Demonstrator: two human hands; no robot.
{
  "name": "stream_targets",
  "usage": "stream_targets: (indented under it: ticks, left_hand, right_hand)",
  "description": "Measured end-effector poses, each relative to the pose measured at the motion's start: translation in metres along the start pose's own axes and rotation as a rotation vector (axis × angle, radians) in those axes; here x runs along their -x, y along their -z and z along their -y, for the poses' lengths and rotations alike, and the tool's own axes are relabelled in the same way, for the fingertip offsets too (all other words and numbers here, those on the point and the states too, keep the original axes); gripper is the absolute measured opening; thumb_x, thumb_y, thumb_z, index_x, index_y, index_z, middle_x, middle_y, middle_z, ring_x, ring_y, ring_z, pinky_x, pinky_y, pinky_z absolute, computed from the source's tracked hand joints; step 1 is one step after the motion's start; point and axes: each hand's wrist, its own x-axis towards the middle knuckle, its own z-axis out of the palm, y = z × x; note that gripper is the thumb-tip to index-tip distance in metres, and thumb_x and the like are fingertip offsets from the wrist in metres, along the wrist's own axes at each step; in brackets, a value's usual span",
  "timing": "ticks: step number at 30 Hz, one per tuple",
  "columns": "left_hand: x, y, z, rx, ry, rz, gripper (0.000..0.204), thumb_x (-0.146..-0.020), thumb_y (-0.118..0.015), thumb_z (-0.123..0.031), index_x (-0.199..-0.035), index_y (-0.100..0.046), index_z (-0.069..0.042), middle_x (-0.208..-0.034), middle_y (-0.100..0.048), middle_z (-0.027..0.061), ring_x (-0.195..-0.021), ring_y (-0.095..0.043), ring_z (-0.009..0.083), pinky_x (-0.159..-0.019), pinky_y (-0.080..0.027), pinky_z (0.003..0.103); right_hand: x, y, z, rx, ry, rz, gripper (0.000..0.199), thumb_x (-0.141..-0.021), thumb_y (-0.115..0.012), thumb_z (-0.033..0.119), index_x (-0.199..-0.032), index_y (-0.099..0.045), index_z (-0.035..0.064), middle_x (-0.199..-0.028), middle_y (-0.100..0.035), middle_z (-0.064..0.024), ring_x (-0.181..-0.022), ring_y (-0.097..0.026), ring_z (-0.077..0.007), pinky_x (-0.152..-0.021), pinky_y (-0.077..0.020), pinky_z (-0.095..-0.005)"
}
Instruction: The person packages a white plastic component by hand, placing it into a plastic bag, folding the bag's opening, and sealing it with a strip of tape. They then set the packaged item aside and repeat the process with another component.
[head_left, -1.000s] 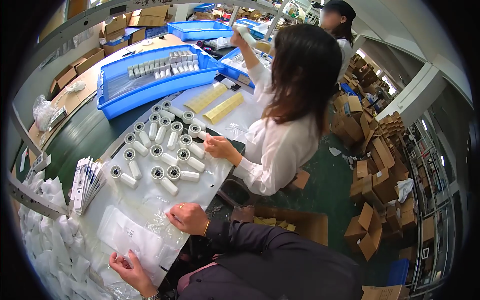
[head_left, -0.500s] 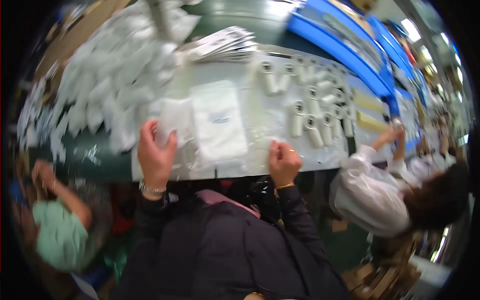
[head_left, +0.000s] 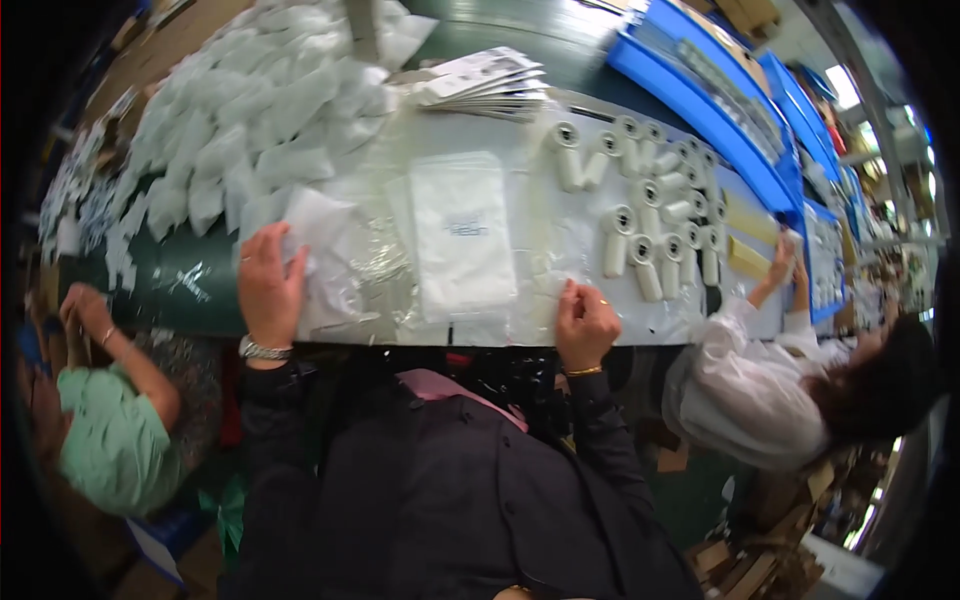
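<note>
My left grip (head_left: 270, 290) is at the left part of a white pouch (head_left: 332, 270), which lies creased near the front edge of the green worktop (head_left: 218, 312). The hand touches this pouch, with the thumb a little apart from the fingers; if the film is pinched between them, I cannot tell. My right grip (head_left: 587, 325) is curled together, the thumb set against the bent fingers, beside the clear plastic film (head_left: 545, 300) at the same front edge.

Between my two hands, just right of the pouch, the printed white bags (head_left: 465, 265) lie flat and stacked, and the upper one carries blue print. Behind them, the flat printed pieces (head_left: 490, 88) are fanned in a pile. Farther left there is a big heap of white pouches (head_left: 255, 100).

On the right side, many white cylinders with round heads (head_left: 648, 278) lie in loose rows, near to each other. Past them I see a yellow strip (head_left: 748, 255) and a long blue bin (head_left: 690, 100). A co-worker in a white top (head_left: 745, 390) sits or stands to my right with a small white piece in the hands. To my left, another co-worker in light green (head_left: 120, 430) has both hands close together.
</note>
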Motion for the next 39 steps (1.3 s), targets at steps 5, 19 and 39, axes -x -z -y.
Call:
stream_targets:
  ticks: [5,19,39]
  left_hand:
    - [-0.011,-0.004,0.028,-0.174,-0.009,0.007,0.036,-0.094,-0.078,-0.01,-0.127,-0.065,-0.005,-0.127,-0.069,0.0135,-0.12,-0.063,0.036,-0.107,-0.047,0.047]
    - [-0.132,-0.06,-0.169,0.386,-0.488,0.218,0.036,-0.094,-0.072,-0.002,-0.129,-0.066,-0.002,-0.144,-0.064,0.0165,-0.134,-0.059,0.0383,-0.111,-0.048,0.049]
    - [-0.211,-0.213,-0.212,0.158,-0.844,0.299,0.045,-0.084,-0.083,-0.013,-0.127,-0.069,-0.007,-0.143,-0.064,0.0128,-0.133,-0.058,0.0388,-0.111,-0.047,0.052]
  right_hand:
    - [-0.003,0.001,0.002,-0.063,-0.03,0.012,0.02,-0.098,-0.079,0.016,-0.082,-0.07,0.0084,-0.061,-0.058,-0.0069,-0.054,-0.059,-0.0262,-0.053,-0.0429,-0.0412]
    - [-0.006,0.015,-0.001,-0.044,-0.025,-0.002,0.028,-0.097,-0.078,0.019,-0.077,-0.062,0.0085,-0.067,-0.06,-0.0112,-0.06,-0.063,-0.0345,-0.056,-0.0487,-0.0469]
    - [-0.001,0.01,0.0,-0.075,0.031,-0.098,0.032,-0.098,-0.075,0.02,-0.074,-0.058,0.0079,-0.068,-0.063,-0.0109,-0.064,-0.067,-0.0332,-0.059,-0.0522,-0.0458]
